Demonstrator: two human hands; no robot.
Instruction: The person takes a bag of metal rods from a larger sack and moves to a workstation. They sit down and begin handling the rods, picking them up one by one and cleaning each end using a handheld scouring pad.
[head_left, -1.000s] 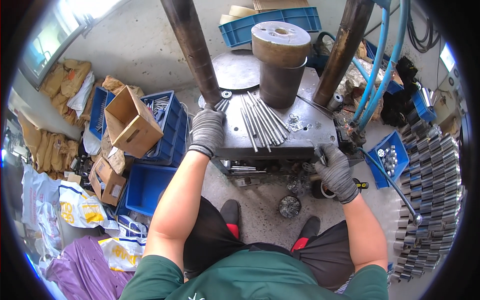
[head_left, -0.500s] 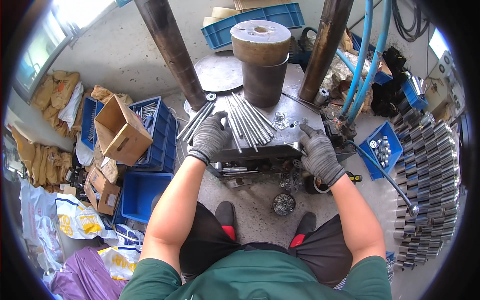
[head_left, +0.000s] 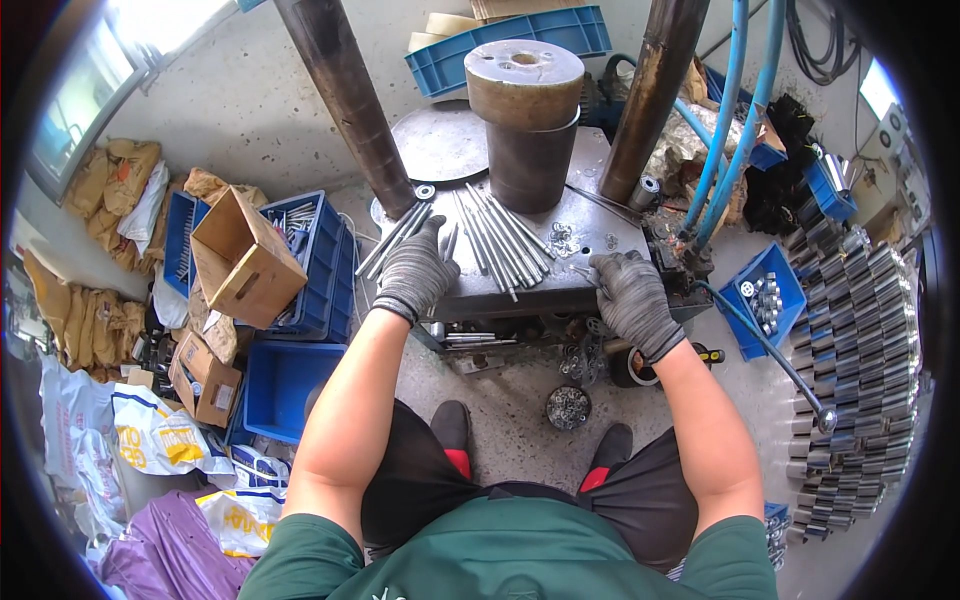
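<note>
My left hand (head_left: 416, 276), in a grey glove, is at the left part of the metal work table (head_left: 550, 290). Its fingers are curled over a thin metal rod (head_left: 452, 240), which shows beyond the glove. Under and beside that hand lie more rods (head_left: 402, 235), and a fanned pile of rods (head_left: 500, 245) spreads to its right. At the table's right front edge my gloved right hand (head_left: 634, 303) pinches a small metal part (head_left: 583, 271), mostly hidden by the fingers. Small metal rings (head_left: 562, 240) lie on the table just beyond it.
A thick steel cylinder (head_left: 528, 160) stands behind the rods, between two dark columns (head_left: 355, 110) (head_left: 650, 100). Blue hoses (head_left: 722, 140) hang at right. A lever with a ball end (head_left: 826, 418) juts out at right. Blue bins (head_left: 290, 390) and an open cardboard box (head_left: 245, 260) stand left.
My right hand has drawn slightly up and left, its fingers closing in; the metal part in it now shows less. My left hand has shifted only slightly.
</note>
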